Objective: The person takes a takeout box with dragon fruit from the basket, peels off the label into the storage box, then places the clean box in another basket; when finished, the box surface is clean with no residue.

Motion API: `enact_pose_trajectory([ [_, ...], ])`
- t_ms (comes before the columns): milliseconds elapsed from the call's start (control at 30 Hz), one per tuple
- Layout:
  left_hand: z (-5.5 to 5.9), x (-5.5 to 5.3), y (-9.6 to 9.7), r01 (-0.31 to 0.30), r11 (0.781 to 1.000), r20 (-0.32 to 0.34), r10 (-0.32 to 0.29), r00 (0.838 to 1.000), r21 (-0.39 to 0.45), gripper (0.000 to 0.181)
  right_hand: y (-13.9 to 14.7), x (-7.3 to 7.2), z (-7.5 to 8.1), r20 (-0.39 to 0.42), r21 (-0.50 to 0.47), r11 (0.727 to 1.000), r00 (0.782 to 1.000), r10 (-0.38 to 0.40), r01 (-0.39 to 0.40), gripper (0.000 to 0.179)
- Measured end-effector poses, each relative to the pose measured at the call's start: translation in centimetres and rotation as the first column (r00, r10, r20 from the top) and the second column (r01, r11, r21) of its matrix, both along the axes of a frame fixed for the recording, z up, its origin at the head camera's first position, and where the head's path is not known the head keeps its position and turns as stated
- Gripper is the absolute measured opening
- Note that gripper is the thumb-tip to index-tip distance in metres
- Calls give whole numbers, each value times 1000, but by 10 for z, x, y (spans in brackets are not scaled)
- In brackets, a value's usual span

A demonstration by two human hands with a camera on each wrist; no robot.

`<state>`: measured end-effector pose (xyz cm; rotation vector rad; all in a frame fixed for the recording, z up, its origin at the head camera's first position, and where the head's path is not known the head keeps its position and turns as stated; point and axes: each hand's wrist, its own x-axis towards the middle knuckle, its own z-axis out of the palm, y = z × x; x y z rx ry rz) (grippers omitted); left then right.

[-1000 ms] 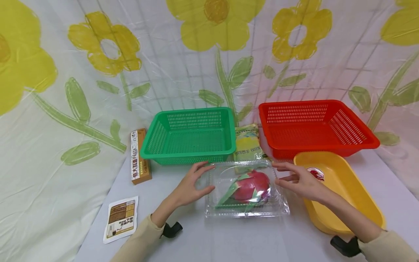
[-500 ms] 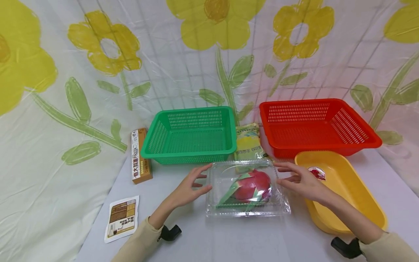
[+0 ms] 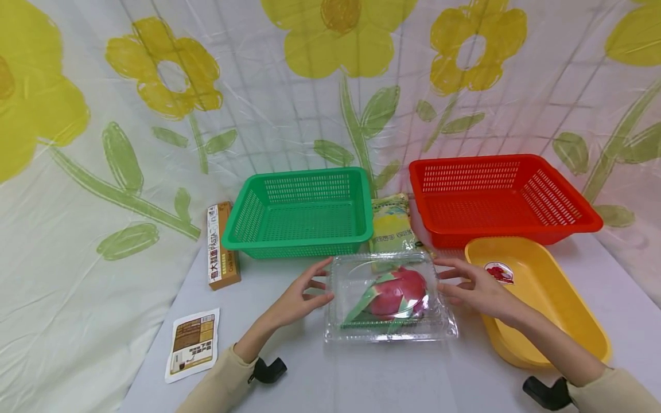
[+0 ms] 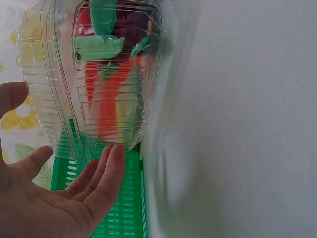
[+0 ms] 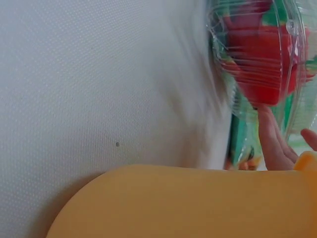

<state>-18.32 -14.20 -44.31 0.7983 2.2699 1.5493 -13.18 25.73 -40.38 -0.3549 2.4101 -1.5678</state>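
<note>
A clear plastic clamshell box (image 3: 338, 295) with a red dragon fruit (image 3: 400, 289) inside sits in front of me on the table. My left hand (image 3: 296, 298) is at the box's left side, thumb and fingers spread and fingertips right at its edge. In the left wrist view, that hand (image 4: 74, 198) lies palm toward the ridged end of the box (image 4: 99, 119). My right hand (image 3: 477, 289) is at the opposite side, fingers extended with the tips against the box. From the right wrist view, a fingertip of the right hand (image 5: 272, 141) meets the box wall; the yellow tray hides the palm.
Behind the box stand a green basket (image 3: 304, 249) and a red basket (image 3: 496, 235), with a yellow packet (image 3: 389, 226) between them. A yellow tray (image 3: 547, 292) lies under my right forearm. Leftward are a pasta box (image 3: 222, 246) and a white-edged pouch (image 3: 193, 347).
My left hand has shifted slightly left, its fingertips drawing back to the box's edge. The right hand stays at its side with fingers slightly moved. The box is nearly unmoved.
</note>
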Motion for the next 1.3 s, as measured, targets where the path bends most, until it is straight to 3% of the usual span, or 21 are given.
enact_pose_trajectory([
  [300,1,2,1,12,1000,26,-12,1000,29,70,-2,1,2,29,-23,1000,1000,-5,5,70],
  [600,1,4,3,17,990,101,-31,994,143,71,-5,3,-1,13,-54,998,1000,-17,18,66],
  [800,3,8,4,-13,984,166,-17,986,177,71,-7,6,0,23,-51,998,999,-40,41,71],
  [1300,9,10,7,-74,974,225,25,974,215,72,-10,9,3,26,-79,996,999,-46,48,71],
])
